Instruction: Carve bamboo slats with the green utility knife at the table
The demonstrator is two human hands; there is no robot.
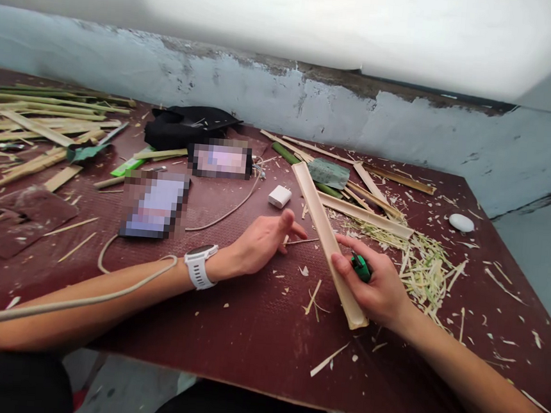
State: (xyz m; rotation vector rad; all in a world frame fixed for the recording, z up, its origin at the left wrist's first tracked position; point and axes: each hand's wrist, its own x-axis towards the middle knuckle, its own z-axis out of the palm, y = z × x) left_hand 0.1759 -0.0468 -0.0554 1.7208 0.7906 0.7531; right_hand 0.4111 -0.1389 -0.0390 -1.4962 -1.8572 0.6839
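My right hand [378, 285] is closed around a small green-handled tool [361, 267], and its thumb presses on a long split bamboo slat [324, 233] lying diagonally on the dark red table [245, 332]. My left hand [265, 239], with a white watch [199, 265] on the wrist, rests on the table just left of the slat. Its fingers are curled and pinch a thin bamboo sliver [301, 240].
Bamboo strips [371, 215] and pale shavings [425, 264] lie to the right, more strips [32, 121] at the far left. Two blurred phones [154, 204] [222, 159], a white charger [279, 196], a black bag [186, 125], a cable [104, 288] and a white oval object [461, 222] are on the table.
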